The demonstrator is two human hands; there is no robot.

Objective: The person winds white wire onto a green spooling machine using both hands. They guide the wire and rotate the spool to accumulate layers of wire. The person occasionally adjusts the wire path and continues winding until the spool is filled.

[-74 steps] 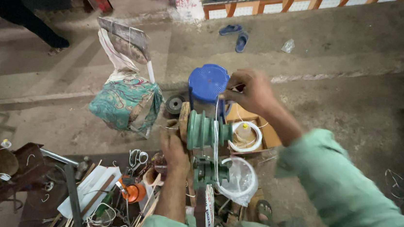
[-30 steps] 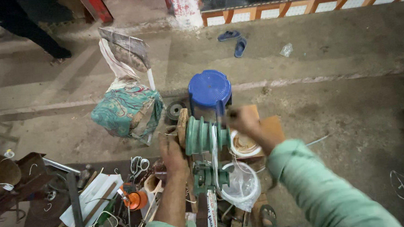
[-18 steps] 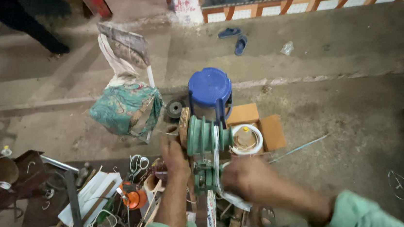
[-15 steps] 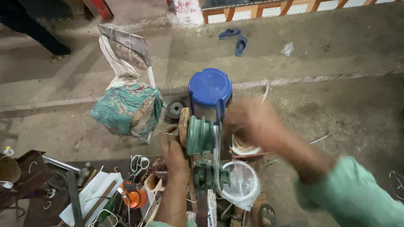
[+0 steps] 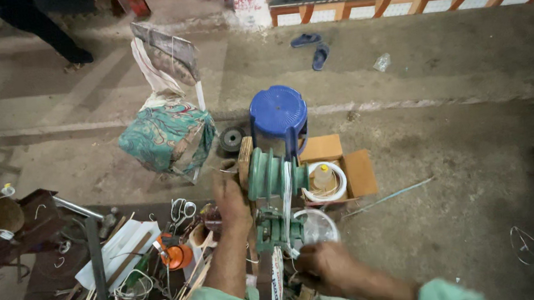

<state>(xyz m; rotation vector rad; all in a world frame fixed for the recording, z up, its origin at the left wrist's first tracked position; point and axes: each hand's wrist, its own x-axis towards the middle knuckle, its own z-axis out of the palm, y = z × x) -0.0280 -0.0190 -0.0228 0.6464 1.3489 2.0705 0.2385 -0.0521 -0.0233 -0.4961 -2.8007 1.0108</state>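
A green stepped coil former (image 5: 270, 174) sits on a green hand-cranked winding machine (image 5: 277, 231) at the bench edge below me. My left hand (image 5: 230, 198) lies flat against the left side of the former, by a wooden end plate (image 5: 245, 162). My right hand (image 5: 326, 268) is low and close to me on the right of the machine, fingers curled around its crank handle. A pale wire (image 5: 287, 200) runs down over the former.
A blue plastic stool (image 5: 278, 113) stands just beyond the former, with a cardboard box (image 5: 352, 169) holding a wire coil and a bottle. A chair with patterned cloth (image 5: 167, 137) stands to the left. Scissors, wire coils and tools litter the bench (image 5: 128, 258). Slippers (image 5: 313, 47) lie on the far floor.
My right hand has swept from high beside the stool down and around to low near my body, as in turning the crank. My left hand stayed on the former.
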